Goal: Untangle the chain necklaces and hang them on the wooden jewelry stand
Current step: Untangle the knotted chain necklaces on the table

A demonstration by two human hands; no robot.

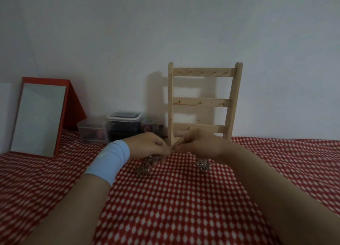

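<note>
Our left hand [150, 145] and right hand [198, 145] both pinch the chain necklaces [147, 164], tangle dangling under the left, pendant [202, 164] under the right. Light, limp, snaggy: we'd grip links beside the knot.

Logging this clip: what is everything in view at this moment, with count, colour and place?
wooden jewelry stand: one, pale wood, three hook rails all bare, upright at the wall, centre right.
chain necklaces: count unclear, silver, tangled heap on the cloth beneath the left hand.
starburst pendant: one, silver, beneath the right hand, at cloth level.
mirror: one, red frame, propped far left.
plastic containers: about three, clear, dark contents, between mirror and stand.
cloth: one, red with white dots, covering the surface.
wristband: one, light blue, left wrist.
left hand: pinches a chain strand at its fingertips.
right hand: pinches the same strand, fingertips meeting the left's.
</note>
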